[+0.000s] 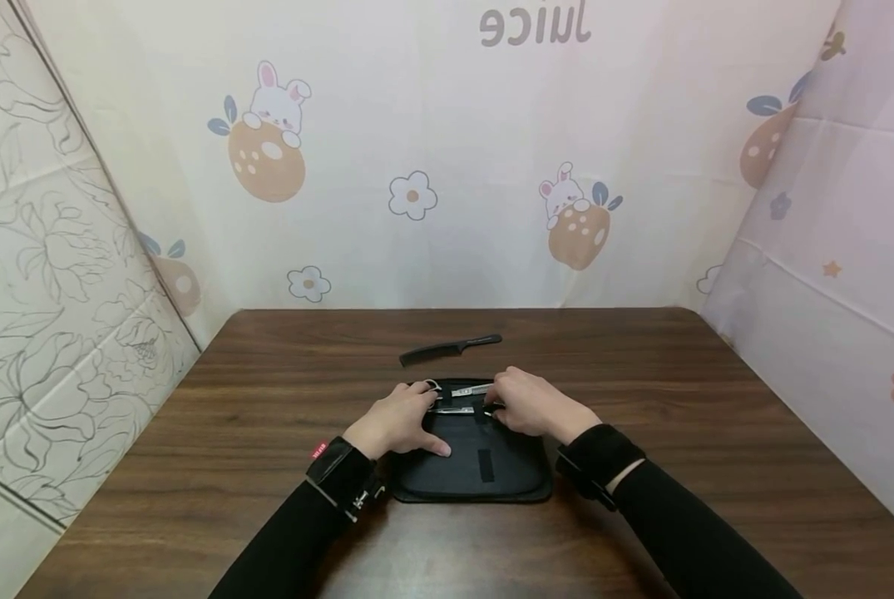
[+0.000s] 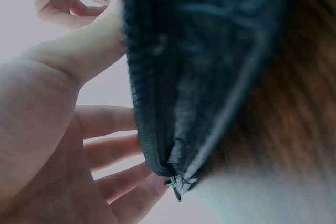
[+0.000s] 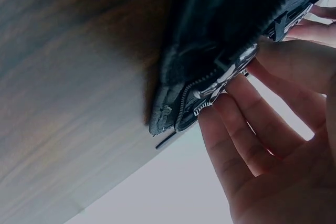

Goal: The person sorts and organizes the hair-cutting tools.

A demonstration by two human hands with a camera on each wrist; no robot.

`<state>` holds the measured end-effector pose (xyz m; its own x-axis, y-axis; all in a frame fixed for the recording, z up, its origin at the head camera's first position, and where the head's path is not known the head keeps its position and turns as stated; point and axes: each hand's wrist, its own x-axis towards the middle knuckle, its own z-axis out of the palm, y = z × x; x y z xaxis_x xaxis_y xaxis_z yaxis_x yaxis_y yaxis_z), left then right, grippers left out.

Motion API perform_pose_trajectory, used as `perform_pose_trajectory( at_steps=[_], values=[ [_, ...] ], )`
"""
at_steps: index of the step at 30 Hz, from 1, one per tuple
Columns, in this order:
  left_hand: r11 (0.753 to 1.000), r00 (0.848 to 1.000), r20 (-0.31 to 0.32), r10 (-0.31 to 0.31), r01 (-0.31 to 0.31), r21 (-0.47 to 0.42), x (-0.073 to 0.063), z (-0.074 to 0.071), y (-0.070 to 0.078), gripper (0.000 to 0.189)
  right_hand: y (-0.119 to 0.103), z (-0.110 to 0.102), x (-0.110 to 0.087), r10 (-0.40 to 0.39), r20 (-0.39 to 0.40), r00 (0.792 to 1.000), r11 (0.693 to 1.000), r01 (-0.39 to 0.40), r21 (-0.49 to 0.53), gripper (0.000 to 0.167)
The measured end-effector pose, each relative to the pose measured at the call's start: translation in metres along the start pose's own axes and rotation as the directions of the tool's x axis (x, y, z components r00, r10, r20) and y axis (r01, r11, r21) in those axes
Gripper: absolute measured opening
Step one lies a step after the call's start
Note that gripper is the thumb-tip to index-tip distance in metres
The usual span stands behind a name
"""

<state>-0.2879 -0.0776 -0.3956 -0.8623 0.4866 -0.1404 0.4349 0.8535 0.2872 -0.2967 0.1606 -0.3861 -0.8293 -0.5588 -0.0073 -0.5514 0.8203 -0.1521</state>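
So we've got the black zip case (image 1: 484, 466) flat on the wooden table (image 1: 716, 433), scissors (image 1: 465, 398) lying at its far edge. Our left hand (image 1: 400, 420) presses it with relaxed fingers; our right hand (image 1: 530, 405) pinches the scissors. A comb (image 1: 450, 349) sits just beyond.

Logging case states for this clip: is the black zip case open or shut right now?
Open. The black case lies flat on the table with scissors exposed at its far end, both hands there.
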Motion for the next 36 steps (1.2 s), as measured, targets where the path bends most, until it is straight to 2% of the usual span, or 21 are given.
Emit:
perform_pose_trajectory(
  at_steps=[36],
  values=[
    [1.0, 1.0, -0.001, 0.004, -0.004, 0.005, -0.0015, -0.0004, 0.0, 0.092, -0.0037, 0.0, -0.0035, -0.031, -0.03, 0.999, 1.0, 0.031, -0.007, 0.015]
  ],
)
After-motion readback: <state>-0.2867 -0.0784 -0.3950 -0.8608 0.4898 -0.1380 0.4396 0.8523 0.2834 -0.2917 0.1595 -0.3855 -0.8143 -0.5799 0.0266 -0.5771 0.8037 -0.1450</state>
